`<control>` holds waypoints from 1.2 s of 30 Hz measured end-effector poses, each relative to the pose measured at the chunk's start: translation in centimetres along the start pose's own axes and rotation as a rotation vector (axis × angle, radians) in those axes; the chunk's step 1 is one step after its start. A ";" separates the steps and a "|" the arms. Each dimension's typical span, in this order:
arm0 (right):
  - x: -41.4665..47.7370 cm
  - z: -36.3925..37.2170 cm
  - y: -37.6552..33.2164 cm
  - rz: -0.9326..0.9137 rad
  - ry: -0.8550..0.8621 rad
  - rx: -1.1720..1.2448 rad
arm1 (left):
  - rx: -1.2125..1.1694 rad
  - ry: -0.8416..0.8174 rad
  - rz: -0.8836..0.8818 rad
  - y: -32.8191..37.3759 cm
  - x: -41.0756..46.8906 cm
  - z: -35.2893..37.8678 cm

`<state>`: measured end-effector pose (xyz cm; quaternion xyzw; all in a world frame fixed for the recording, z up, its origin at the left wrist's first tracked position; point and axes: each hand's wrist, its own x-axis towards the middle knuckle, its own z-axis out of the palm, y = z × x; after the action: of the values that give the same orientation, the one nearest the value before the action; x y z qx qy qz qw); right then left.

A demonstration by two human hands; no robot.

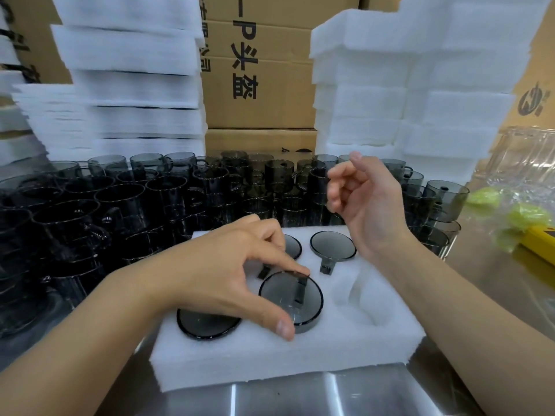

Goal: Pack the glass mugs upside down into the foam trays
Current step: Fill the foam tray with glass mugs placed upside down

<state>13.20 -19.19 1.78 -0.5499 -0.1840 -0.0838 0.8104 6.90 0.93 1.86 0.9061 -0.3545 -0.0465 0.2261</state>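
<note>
Head camera looks down on a white foam tray lying on a shiny metal table. The left hand reaches over the tray and pinches a smoky glass mug, thumb on the edge of its base at six o'clock and index fingertip at twelve o'clock. This held mug stands upside down in the middle pocket of the near row; whether it is fully seated I cannot tell.

At nine o'clock from it a second mug, also base up, fills the near-left pocket, partly under the palm. At three o'clock the near-right pocket shows bare foam. In the far row a third mug sits base up at one o'clock, its handle pointing to six o'clock. Beside it a fourth mug is half hidden by the left fingers.

The right hand hovers above the tray's far right corner, fingers loosely curled around nothing.

Loose mugs crowd the table from nine to two o'clock of the tray. Behind them rise foam stacks at eleven and one o'clock, with cardboard boxes at twelve between them. A yellow object lies at three o'clock.
</note>
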 end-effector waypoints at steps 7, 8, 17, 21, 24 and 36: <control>0.4 -0.3 -0.5 -0.202 0.433 -0.020 | 0.031 -0.006 0.017 0.0 0.1 0.3; 0.5 -0.4 -0.7 -0.223 0.460 -0.013 | 0.004 -0.003 0.032 0.1 0.1 0.4; 0.9 -1.3 -2.7 -0.271 0.577 0.051 | -0.021 -0.086 0.031 0.2 -0.1 0.2; 1.0 -1.5 -2.9 -0.237 0.589 0.047 | -0.023 -0.105 0.025 0.2 -0.2 0.1; 1.4 -2.1 -3.2 -0.164 0.519 -0.161 | -0.038 -0.110 0.023 0.1 -0.1 0.0; 0.4 -3.3 -3.7 0.430 -0.059 -1.797 | -0.106 -0.055 0.050 -0.1 0.1 0.4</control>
<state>13.06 -23.64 4.01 -0.9963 0.0357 -0.0289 0.0725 6.88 0.76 1.47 0.8822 -0.3802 -0.0844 0.2648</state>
